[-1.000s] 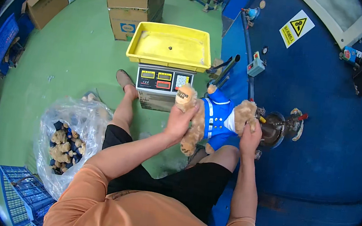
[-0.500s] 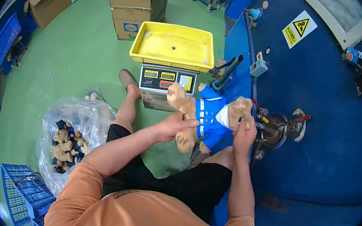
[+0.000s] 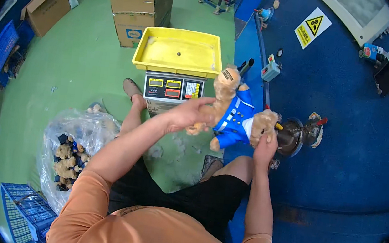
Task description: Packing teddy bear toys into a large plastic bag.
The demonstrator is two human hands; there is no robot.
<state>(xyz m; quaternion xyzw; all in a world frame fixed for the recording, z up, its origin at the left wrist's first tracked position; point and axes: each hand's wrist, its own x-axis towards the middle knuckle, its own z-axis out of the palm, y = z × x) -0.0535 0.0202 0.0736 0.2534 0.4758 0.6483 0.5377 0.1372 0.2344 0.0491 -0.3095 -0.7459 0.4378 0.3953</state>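
Note:
A light-brown teddy bear (image 3: 237, 114) in a blue jacket with white trim lies across both my hands, feet toward the left and head toward the right. My right hand (image 3: 265, 150) grips the side of its head, close to a metal nozzle (image 3: 290, 138) on the blue machine. The bear's head overlaps part of that nozzle, so I cannot tell whether they touch. Around the bear's lower body and near leg, my left hand (image 3: 190, 116) is closed, its fingers slightly blurred. The other leg sticks up, sole showing.
Ahead, a yellow tray (image 3: 136, 62) rests on a digital scale (image 3: 153, 93). An open carton (image 3: 135, 7) stands behind it. To the left, a clear plastic bag (image 3: 51, 153) holds several bears beside blue crates (image 3: 33, 209). The blue machine (image 3: 344, 153) fills the right side.
The bear has tilted, its far leg swinging up and right, away from the scale. My left hand has shifted up its body, while my right hand keeps the head.

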